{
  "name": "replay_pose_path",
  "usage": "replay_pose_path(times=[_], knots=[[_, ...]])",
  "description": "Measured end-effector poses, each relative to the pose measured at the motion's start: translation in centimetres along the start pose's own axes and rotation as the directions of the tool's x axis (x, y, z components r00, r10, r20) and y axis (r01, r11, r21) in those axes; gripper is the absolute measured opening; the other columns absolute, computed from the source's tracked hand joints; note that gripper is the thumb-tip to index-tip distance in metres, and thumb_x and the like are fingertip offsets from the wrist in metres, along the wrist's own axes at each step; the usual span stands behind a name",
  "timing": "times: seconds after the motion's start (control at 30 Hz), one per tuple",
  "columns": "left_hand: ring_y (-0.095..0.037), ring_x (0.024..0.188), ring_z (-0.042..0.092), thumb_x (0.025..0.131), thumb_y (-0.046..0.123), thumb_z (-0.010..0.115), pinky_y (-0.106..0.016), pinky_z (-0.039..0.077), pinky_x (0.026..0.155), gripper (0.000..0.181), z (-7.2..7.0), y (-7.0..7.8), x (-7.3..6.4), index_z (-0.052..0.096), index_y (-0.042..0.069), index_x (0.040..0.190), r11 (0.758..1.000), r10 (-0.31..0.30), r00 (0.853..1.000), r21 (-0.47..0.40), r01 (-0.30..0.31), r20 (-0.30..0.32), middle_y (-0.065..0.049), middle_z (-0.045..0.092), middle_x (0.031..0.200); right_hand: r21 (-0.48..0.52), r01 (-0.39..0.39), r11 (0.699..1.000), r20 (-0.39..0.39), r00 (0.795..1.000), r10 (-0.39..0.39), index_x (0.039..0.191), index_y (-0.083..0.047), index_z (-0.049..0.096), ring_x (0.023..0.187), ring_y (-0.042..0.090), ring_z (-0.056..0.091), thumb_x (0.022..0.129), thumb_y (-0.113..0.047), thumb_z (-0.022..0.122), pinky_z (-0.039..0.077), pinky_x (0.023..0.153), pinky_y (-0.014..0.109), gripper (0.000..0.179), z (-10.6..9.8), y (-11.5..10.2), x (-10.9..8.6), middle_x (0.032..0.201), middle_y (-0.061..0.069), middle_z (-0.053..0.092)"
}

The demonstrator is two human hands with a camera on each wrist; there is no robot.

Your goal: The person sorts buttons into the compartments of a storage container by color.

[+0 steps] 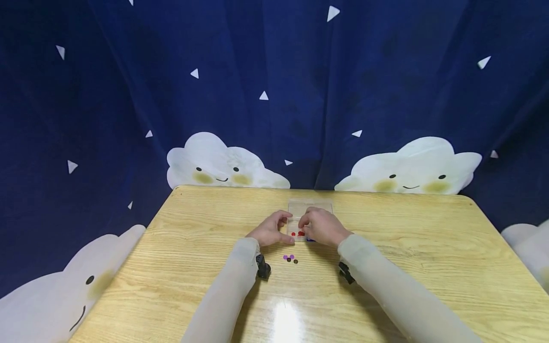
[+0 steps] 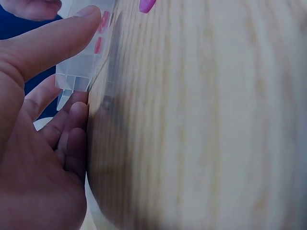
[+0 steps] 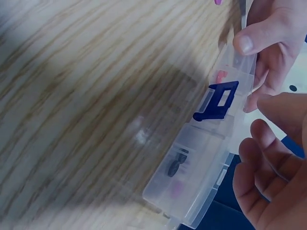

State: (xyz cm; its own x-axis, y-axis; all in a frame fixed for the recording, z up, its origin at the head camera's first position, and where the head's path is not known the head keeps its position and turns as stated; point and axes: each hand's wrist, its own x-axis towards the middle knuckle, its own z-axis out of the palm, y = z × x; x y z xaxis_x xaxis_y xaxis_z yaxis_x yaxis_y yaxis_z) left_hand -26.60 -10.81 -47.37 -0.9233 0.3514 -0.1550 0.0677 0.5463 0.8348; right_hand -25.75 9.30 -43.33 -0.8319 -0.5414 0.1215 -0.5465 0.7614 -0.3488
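A clear plastic compartment box (image 1: 310,206) with its lid raised lies in front of me. My left hand (image 1: 271,230) grips its left end, thumb (image 2: 72,38) at the front and fingers behind. Red pieces (image 1: 293,234) lie in the left part of the box. Dark round pieces (image 3: 177,164) and a blurred pink one (image 3: 178,188) show through the right part. A blue latch (image 3: 218,101) is on the front. My right hand (image 1: 322,226) is over the box; in the right wrist view its fingers are loosely bent, and nothing shows between them.
Purple pieces (image 1: 285,257) and dark round pieces (image 1: 295,261) lie loose on the wooden table (image 1: 206,238), in front of the box. Behind the table's far edge hangs a dark blue curtain (image 1: 240,57) with clouds and triangles.
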Motion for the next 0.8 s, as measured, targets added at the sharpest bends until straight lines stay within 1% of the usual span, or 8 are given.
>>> replay_pose_path(times=[0.13,0.3,0.43,0.57,0.63,0.8], knots=[[-0.025,0.119,0.046,0.076,0.014,0.086,-0.042,0.039,0.108,0.075,0.0,0.0,0.0,0.048,0.013,0.142,1.000,0.005,1.000,0.003,-0.005,-0.001,-0.011,0.051,0.132,0.019,0.012,1.000,0.005,1.000,-0.012,0.091,-0.013,0.079,0.079,0.014,0.059,0.086,-0.008,0.070,0.054,0.080,0.036,0.011,-0.3,-0.3,-0.5,0.091,-0.001,0.066],[-0.025,0.119,0.046,0.077,0.013,0.085,-0.042,0.039,0.108,0.076,0.1,0.0,0.0,0.047,0.012,0.142,1.000,0.008,1.000,-0.001,-0.008,0.005,-0.011,0.050,0.132,0.015,0.051,0.999,0.013,0.999,-0.051,0.090,-0.013,0.078,0.084,0.016,0.063,0.086,-0.008,0.072,0.055,0.082,0.036,0.009,-0.5,-0.8,-1.3,0.092,-0.002,0.066],[-0.024,0.120,0.046,0.077,0.013,0.085,-0.042,0.040,0.108,0.076,0.1,0.1,0.0,0.047,0.012,0.142,1.000,0.006,1.000,-0.001,-0.006,0.004,-0.011,0.050,0.132,0.010,0.098,0.995,0.016,0.995,-0.098,0.091,-0.013,0.078,0.079,0.012,0.061,0.086,-0.010,0.074,0.054,0.076,0.030,0.008,-0.5,-1.4,-1.8,0.090,-0.003,0.065],[-0.024,0.119,0.046,0.077,0.013,0.085,-0.041,0.040,0.107,0.076,0.0,0.1,-0.1,0.047,0.013,0.142,1.000,0.000,1.000,0.000,0.000,0.003,-0.009,0.050,0.132,0.002,0.164,0.987,0.005,0.987,-0.164,0.092,-0.012,0.078,0.076,0.009,0.061,0.086,-0.009,0.073,0.053,0.069,0.024,0.009,-0.3,-1.9,-2.4,0.090,-0.004,0.065],[-0.023,0.118,0.046,0.077,0.014,0.086,-0.040,0.040,0.106,0.076,0.0,0.0,0.0,0.047,0.013,0.142,1.000,0.003,1.000,0.005,-0.003,0.002,-0.009,0.050,0.130,0.004,0.185,0.983,0.006,0.983,-0.185,0.093,-0.012,0.078,0.079,0.010,0.062,0.085,-0.009,0.073,0.054,0.070,0.024,0.010,-0.1,-2.1,-2.7,0.091,-0.003,0.065],[-0.023,0.118,0.047,0.077,0.013,0.086,-0.040,0.041,0.107,0.075,0.1,0.0,-0.1,0.048,0.011,0.142,1.000,0.025,1.000,0.016,-0.025,-0.001,-0.010,0.052,0.130,-0.026,0.230,0.973,0.002,0.973,-0.230,0.090,-0.012,0.078,0.078,0.009,0.063,0.083,-0.010,0.076,0.055,0.070,0.025,0.008,0.8,-2.6,-3.5,0.088,-0.003,0.065]])
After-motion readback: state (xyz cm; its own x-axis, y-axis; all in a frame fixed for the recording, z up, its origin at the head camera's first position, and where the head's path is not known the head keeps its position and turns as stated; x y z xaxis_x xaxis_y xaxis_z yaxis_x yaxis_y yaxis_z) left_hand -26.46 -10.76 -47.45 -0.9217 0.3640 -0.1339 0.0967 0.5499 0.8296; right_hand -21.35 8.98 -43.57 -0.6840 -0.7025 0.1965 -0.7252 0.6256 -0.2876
